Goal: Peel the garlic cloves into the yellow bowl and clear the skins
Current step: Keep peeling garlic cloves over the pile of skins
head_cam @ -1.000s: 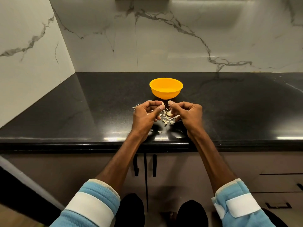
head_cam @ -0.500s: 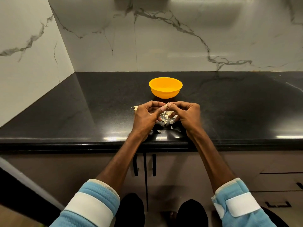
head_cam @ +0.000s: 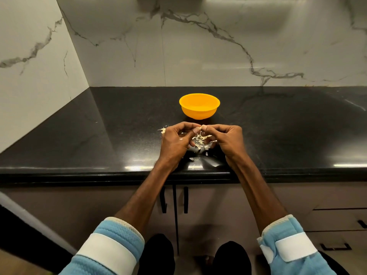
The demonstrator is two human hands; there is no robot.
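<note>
Pinches a garlic clove [head_cam: 201, 128] between curled fingertips of left hand [head_cam: 174, 142] and right hand [head_cam: 228, 139], just short of yellow bowl [head_cam: 199, 114] — shows no cloves inside. Leaves skins [head_cam: 199, 138] scattered on countertop [head_cam: 99, 135] beneath — judged mid-peel, clearing not yet begun.

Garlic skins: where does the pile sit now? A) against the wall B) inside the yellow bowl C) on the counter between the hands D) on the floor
C: the garlic skins lie on the counter between the left hand and right hand, both pinching a garlic clove.
</note>
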